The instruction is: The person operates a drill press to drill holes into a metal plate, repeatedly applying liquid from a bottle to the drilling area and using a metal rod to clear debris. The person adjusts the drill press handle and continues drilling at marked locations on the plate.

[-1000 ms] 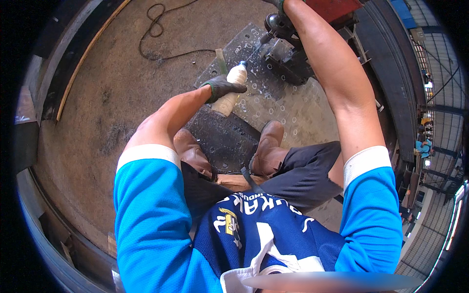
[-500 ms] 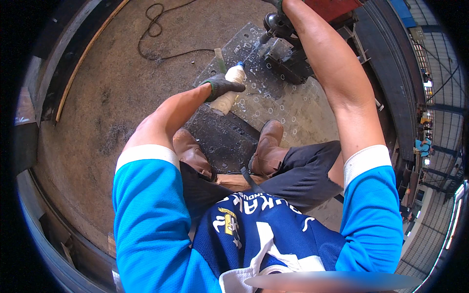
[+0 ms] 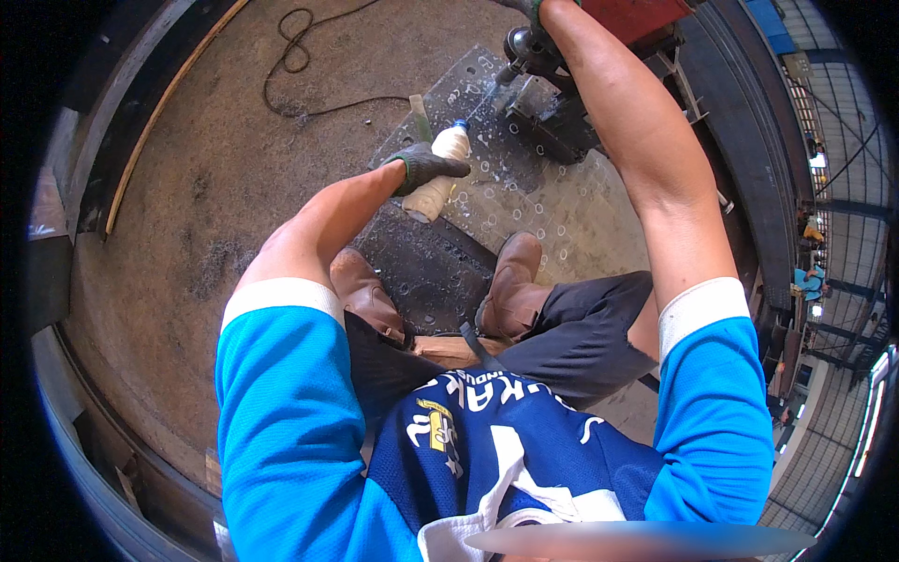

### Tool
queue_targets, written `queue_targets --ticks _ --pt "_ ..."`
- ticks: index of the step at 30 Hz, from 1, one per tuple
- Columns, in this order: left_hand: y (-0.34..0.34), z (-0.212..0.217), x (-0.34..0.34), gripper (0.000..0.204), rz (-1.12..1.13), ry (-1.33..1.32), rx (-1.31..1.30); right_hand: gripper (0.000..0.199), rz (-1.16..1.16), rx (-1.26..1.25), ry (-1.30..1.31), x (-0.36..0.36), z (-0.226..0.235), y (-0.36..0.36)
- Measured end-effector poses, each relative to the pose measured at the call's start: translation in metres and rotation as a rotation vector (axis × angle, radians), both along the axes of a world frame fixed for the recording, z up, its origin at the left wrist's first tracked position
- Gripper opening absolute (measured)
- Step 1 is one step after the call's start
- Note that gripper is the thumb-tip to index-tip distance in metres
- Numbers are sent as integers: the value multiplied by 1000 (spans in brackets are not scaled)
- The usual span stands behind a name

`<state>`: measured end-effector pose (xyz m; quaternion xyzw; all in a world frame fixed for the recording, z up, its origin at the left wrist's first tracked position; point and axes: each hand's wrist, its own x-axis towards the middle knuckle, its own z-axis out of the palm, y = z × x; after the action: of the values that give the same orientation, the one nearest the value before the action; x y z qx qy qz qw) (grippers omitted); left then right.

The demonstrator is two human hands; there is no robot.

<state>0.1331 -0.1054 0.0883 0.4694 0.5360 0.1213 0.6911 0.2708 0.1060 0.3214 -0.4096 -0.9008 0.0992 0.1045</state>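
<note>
My left hand [image 3: 427,169], in a dark glove with a green cuff, is closed around a cream-coloured bottle [image 3: 451,143] with a blue cap. The bottle is tilted, its capped end pointing away from me toward the drilling machine [image 3: 532,49]. Below that machine's cutter [image 3: 508,73] lies a dark metal plate [image 3: 482,155] marked with several white circles. My right arm reaches up to the machine. Only part of my gloved right hand [image 3: 521,6] shows at the upper edge, and its fingers are mostly cut off.
Metal shavings [image 3: 225,258] litter the brown floor. A dark cable [image 3: 298,56] loops across it at the upper left. Near the bottle stands a flat greenish strip [image 3: 420,117]. My boots [image 3: 513,272] rest by the plate. Long steel beams [image 3: 749,122] run along the right.
My right wrist has shifted slightly at the upper edge. My left hand and the bottle stay in nearly the same place.
</note>
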Motion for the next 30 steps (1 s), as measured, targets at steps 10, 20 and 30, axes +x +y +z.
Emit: queue_targets --ticks 10,20,30 --pt "4 3 1 65 -43 -1 23 36 -38 -1 11 0 -2 1" --pt "13 -15 6 61 -41 -139 150 35 -11 -21 58 1 -9 6" --pt "10 -16 -1 75 -29 108 23 34 -20 -37 81 1 -12 7"
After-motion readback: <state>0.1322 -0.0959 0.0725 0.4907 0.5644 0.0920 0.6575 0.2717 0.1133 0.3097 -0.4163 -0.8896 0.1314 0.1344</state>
